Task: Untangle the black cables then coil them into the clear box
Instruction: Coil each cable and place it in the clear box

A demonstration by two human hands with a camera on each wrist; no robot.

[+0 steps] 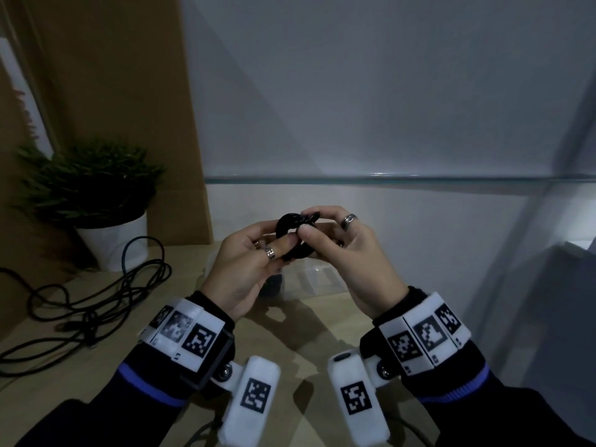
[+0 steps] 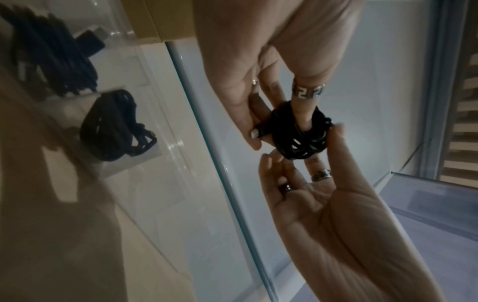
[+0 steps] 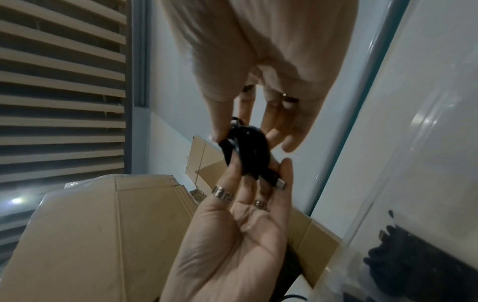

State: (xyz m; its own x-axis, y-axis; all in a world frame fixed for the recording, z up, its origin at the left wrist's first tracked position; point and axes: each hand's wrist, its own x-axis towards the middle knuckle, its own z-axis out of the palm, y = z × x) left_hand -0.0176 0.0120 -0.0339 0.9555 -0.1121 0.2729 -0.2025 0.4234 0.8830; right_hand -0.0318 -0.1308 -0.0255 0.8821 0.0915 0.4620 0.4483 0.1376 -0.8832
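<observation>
Holding a small black coil (image 1: 295, 235) up in the air, I have both hands on it. My left hand (image 1: 248, 269) has a finger poked through the middle of the coil, with the thumb pinching one side. My right hand (image 1: 351, 253) pinches the other side with thumb and fingertips. The coil sits between the two hands, up above the box (image 1: 317, 279), at about 12 o'clock from my wrists.

In the right wrist view I see a little metal plug (image 3: 280, 183) sticking out of the coil near my left fingers.

The box is clear and sits on the table (image 1: 290, 324) just behind my hands. It already has some dark cable bundles inside (image 2: 116, 126).

More cables (image 1: 96, 304) lie in a loose mess on the table at about 9 o'clock, near a plant (image 1: 93, 188) in a white pot.

I think the coil is light and soft. It is thin and bendy, so it may spring open if I let go too soon. The smooth skin may be a bit slippery. The best place to hold looks like across the whole ring, squeezing all the loops together, not by the plug end. Then I can lower it flat into the box.
</observation>
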